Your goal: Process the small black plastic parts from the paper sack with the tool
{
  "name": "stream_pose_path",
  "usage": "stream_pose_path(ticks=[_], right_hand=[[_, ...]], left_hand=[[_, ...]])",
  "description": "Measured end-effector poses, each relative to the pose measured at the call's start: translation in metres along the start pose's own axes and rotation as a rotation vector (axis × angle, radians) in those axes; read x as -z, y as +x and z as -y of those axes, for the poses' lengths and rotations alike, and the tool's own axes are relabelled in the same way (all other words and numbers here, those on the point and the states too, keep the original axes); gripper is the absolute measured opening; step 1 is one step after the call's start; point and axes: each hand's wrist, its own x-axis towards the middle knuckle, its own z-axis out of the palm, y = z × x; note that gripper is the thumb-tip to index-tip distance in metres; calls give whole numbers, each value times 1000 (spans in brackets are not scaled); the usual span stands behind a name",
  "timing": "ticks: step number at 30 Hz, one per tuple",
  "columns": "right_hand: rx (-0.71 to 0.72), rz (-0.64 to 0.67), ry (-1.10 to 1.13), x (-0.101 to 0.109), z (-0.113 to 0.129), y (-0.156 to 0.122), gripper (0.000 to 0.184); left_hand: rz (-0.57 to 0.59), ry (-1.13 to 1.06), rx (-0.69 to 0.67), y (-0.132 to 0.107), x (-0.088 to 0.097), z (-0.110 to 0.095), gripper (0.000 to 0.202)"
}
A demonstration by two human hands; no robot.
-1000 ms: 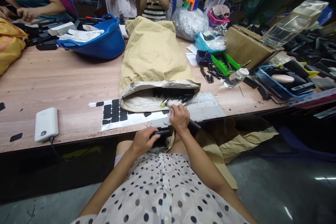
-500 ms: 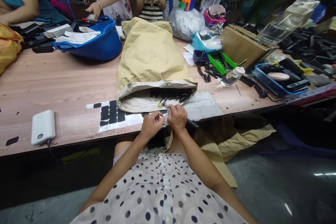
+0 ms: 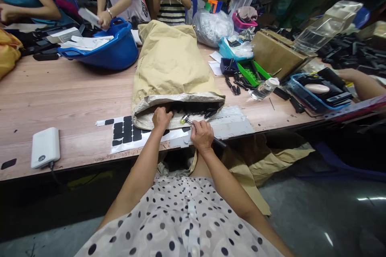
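Reaching newly into 1 sack (image 3: 175, 64), black parts (image 3: 210, 112) now near: left hand (image 3: 163, 118), grip indiscernible; right hand (image 3: 202, 134) still clasping 1 hammer (image 3: 184, 119).

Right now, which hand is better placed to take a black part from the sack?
Left, most likely: the left hand is at the open mouth of the tan sack, near black parts, while the right hand holds a yellow-tipped hammer.
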Motion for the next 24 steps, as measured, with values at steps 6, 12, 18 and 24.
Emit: stream_pose_path(ticks=[6,12,18,24], right_hand=[[0,12,-14,2,-1,1,23],[2,28,9,4,-5,3,24],[-11,30,136,9,-8,8,25],[37,52,371,19,20,8,32]], left_hand=[[48,-62,-228,-29,16,55,16],[-51,-96,-331,-37,3,66,14],[-53,-119,-336,-35,-2,67,15],[-3,-127,-316,-38,3,64,17]])
